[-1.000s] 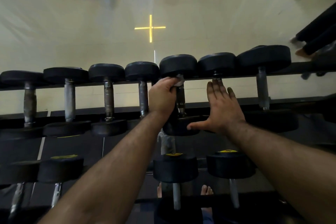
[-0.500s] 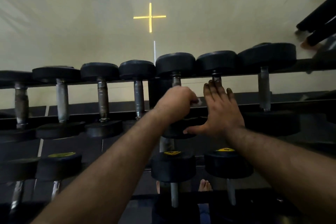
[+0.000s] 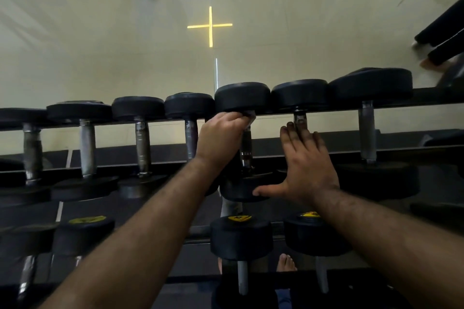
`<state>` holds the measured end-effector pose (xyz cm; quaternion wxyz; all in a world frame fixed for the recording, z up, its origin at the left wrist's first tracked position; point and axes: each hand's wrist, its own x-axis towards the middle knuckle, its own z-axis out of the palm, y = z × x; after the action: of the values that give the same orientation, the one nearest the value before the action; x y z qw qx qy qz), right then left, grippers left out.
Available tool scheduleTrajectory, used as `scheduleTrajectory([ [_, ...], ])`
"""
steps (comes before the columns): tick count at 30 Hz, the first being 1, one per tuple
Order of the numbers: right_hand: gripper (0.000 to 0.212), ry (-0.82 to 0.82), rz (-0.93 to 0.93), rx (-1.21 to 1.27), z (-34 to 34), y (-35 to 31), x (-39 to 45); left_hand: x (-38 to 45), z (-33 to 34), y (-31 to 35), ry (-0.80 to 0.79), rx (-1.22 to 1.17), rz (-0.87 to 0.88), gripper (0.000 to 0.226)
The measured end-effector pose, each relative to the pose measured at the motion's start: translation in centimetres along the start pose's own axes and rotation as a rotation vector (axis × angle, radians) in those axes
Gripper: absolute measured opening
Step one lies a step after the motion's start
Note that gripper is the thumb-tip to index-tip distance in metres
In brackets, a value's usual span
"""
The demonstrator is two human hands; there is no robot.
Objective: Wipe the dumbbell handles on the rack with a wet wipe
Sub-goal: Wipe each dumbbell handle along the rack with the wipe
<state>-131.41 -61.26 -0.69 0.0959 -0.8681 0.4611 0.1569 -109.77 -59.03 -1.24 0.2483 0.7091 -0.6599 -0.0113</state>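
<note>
Head view: your left hand [image 3: 221, 138] is wrapped round the handle [image 3: 247, 145] of the fifth dumbbell from the left on the top rack [image 3: 426, 94], up at the far end of the grip, right under the far head [image 3: 242, 96]. A bit of pale wet wipe [image 3: 250, 118] pokes out by your fingers, so the wipe's between palm and steel. Your right hand [image 3: 308, 168] lies flat w/ fingers straight, over the next dumbbell's handle [image 3: 300, 116], thumb stretched across onto the near head [image 3: 241, 189] of the one you're wiping, bracing it, I'd guess. It grips nothing.

Progress: can't tell from the metal which handles are done; no visible wet sheen. Judging by your position, you're mid-row: four handles sit to your left [image 3: 88, 148], two more to the right incl. the big one [image 3: 367, 133], plus the lower tier w/ yellow-labelled dumbbells [image 3: 241, 238]. So plenty left, at least the right-side pair & the lower tier, and this handle's near half isn't covered by the wipe now
</note>
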Motion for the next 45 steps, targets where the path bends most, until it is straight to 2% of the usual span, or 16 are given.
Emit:
scheduleTrajectory([
  [3,0.166,0.010,-0.002,0.002,0.1,0.0,0.0,-1.3,0.8,0.3,-0.056,-0.177,-0.134,0.023],
  [7,0.165,0.009,-0.012,-0.004,0.1,0.1,0.0,-4.6,-1.9,-0.6,-0.569,-0.414,-0.180,0.029],
  [8,0.165,0.006,-0.012,-0.003,0.0,0.1,0.0,-4.6,-2.9,-1.2,-0.628,-0.470,-0.203,0.030],
  [12,0.164,-0.004,-0.014,-0.004,0.1,0.1,0.0,-2.7,-3.7,-1.9,-0.426,-0.258,-0.304,0.023],
  [16,0.163,0.004,-0.024,-0.008,0.1,0.1,0.0,-3.7,-2.2,0.1,-0.794,-0.035,-0.342,0.029],
  [17,0.163,0.009,-0.027,-0.008,0.2,0.1,0.0,-4.0,-2.2,0.3,-0.826,-0.022,-0.328,0.034],
  [19,0.163,0.016,-0.026,-0.004,0.2,0.1,0.0,-3.6,-3.6,0.4,-0.827,-0.089,-0.319,0.032],
  [21,0.164,0.009,-0.031,-0.010,0.2,0.2,0.0,-2.5,-5.4,0.7,-0.838,-0.309,-0.339,0.018],
  [23,0.163,0.011,-0.032,-0.009,0.3,0.2,0.0,-1.4,-6.2,1.5,-0.749,-0.450,-0.336,0.018],
  [26,0.164,0.021,-0.031,-0.008,0.5,0.2,0.0,-0.5,-3.9,3.3,-0.605,-0.296,-0.192,0.023],
  [29,0.165,0.044,-0.029,0.008,0.8,0.3,0.2,-0.8,-1.9,4.2,-0.828,-0.141,0.029,0.031],
  [32,0.164,0.047,-0.035,0.014,0.8,0.4,0.3,-1.0,-3.5,1.7,-0.947,-0.259,-0.013,0.030],
  [35,0.160,0.050,-0.045,0.009,0.8,0.5,0.1,-1.6,-6.3,-1.5,-0.860,-0.364,-0.103,0.027],
  [38,0.148,0.086,-0.112,-0.014,0.8,0.6,0.0,-3.3,-7.4,-2.9,-0.471,-0.494,-0.311,0.021],
  [42,0.112,0.214,-0.414,-0.003,0.8,-1.8,-0.7,-5.0,-6.9,-2.6,-0.054,-0.684,-0.590,0.027],
  [45,0.075,-0.029,-0.396,-0.097,-0.7,-8.9,0.1,-5.5,-7.2,-2.2,0.143,-0.857,-0.729,0.015],
])
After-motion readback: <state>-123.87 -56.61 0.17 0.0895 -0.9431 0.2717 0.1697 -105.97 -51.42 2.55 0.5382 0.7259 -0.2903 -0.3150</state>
